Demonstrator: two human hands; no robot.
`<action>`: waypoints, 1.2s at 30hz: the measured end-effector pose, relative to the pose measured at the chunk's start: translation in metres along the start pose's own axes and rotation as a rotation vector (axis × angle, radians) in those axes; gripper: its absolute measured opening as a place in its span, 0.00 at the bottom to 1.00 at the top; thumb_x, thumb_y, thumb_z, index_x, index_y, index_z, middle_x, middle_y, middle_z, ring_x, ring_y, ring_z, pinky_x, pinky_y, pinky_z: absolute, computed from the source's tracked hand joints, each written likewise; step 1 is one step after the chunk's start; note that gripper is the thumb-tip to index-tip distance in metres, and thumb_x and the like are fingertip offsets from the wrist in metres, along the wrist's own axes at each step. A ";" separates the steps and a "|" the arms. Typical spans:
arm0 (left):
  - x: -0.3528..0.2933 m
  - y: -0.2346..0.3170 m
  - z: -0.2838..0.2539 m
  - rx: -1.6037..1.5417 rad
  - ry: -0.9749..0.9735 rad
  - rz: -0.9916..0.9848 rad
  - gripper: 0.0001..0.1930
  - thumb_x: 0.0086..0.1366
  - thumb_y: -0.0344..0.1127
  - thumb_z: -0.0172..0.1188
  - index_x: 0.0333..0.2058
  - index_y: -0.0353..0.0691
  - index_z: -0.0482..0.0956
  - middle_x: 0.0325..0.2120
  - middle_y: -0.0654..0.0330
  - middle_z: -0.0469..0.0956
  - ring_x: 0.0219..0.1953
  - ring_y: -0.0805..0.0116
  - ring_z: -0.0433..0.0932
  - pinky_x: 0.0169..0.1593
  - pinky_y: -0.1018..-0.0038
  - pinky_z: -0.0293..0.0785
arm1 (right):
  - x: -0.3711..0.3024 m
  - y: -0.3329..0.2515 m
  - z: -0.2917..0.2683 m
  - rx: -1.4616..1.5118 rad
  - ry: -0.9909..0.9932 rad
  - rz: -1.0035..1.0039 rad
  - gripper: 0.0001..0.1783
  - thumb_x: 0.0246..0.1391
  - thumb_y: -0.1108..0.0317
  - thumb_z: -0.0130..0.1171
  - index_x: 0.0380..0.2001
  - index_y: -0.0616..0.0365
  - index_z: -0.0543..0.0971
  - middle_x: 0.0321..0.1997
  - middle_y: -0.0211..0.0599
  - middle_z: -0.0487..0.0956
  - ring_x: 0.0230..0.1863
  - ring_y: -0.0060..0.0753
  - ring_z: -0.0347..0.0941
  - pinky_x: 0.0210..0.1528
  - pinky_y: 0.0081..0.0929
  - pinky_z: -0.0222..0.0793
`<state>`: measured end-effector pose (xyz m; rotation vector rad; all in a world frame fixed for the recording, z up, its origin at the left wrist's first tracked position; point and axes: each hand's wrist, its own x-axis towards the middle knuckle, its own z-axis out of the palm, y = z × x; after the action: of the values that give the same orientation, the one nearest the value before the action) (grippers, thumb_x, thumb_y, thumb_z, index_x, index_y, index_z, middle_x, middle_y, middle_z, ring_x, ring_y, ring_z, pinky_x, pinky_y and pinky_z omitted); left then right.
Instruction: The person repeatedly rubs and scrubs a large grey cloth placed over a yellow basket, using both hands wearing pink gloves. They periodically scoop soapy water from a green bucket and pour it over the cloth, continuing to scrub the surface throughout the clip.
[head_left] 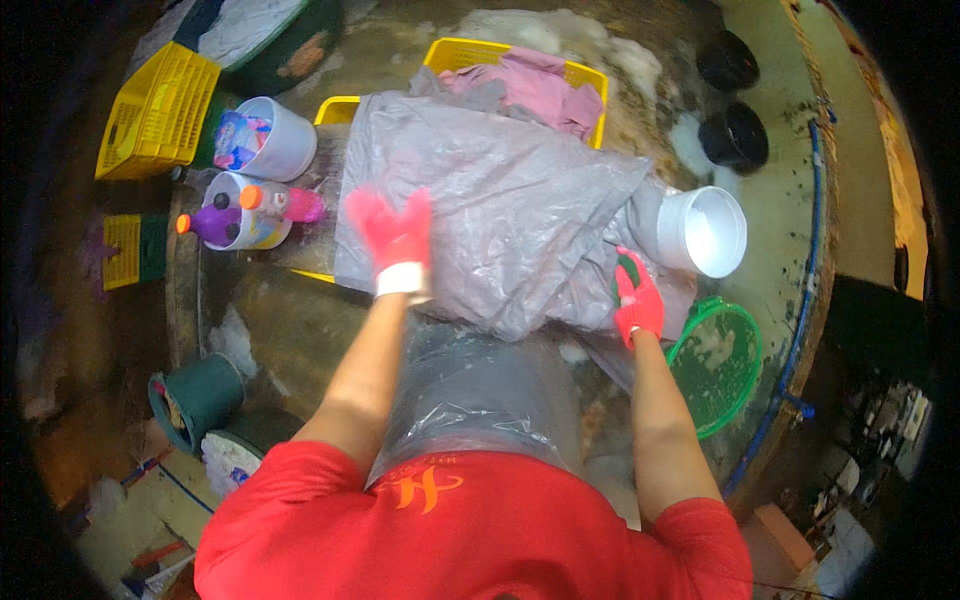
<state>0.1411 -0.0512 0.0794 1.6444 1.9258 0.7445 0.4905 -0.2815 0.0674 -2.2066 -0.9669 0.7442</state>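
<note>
A wet grey cloth (480, 210) lies spread over a board in front of me, its folds bunched toward the right. My left hand (395, 235), in a pink glove with a white cuff, is on or just over the cloth's left part. Its fingers are apart and slightly blurred, with nothing in them. At the cloth's right end, my right hand (640, 305), gloved in pink too, is closed on a green scrubbing pad (628, 268). A white bucket (705, 232) stands just beyond that hand.
Behind the cloth, a yellow basket (450, 50) holds pink fabric (530, 85). On the left are two pails (285, 140), bottles (215, 222) and a yellow crate (160, 115). A green basin (715, 365) sits right, near a blue pipe (808, 290); black pots (735, 135) stand farther back.
</note>
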 end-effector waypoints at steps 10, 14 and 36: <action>-0.063 -0.085 -0.016 0.572 -0.263 -0.052 0.38 0.69 0.61 0.64 0.59 0.26 0.80 0.76 0.22 0.52 0.80 0.30 0.49 0.80 0.39 0.44 | -0.057 -0.046 0.135 1.199 -0.110 0.656 0.22 0.71 0.48 0.64 0.57 0.51 0.80 0.51 0.30 0.81 0.49 0.26 0.79 0.48 0.25 0.74; -0.046 -0.079 -0.006 0.364 -0.477 0.252 0.22 0.70 0.39 0.63 0.60 0.41 0.81 0.71 0.35 0.67 0.72 0.35 0.66 0.74 0.54 0.65 | -0.022 -0.110 0.173 1.226 -0.243 0.714 0.19 0.68 0.45 0.67 0.47 0.48 0.84 0.43 0.24 0.80 0.43 0.23 0.75 0.47 0.22 0.70; 0.042 -0.097 -0.167 0.569 -0.566 0.126 0.42 0.72 0.30 0.61 0.81 0.51 0.54 0.77 0.36 0.58 0.80 0.40 0.56 0.80 0.56 0.58 | 0.016 -0.099 -0.108 0.668 -0.062 0.193 0.31 0.71 0.48 0.65 0.67 0.58 0.77 0.55 0.41 0.85 0.50 0.33 0.84 0.48 0.34 0.81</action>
<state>-0.0482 -0.0357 0.1332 2.0304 1.6961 -0.2617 0.5308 -0.2476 0.2053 -1.6992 -0.4353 1.0484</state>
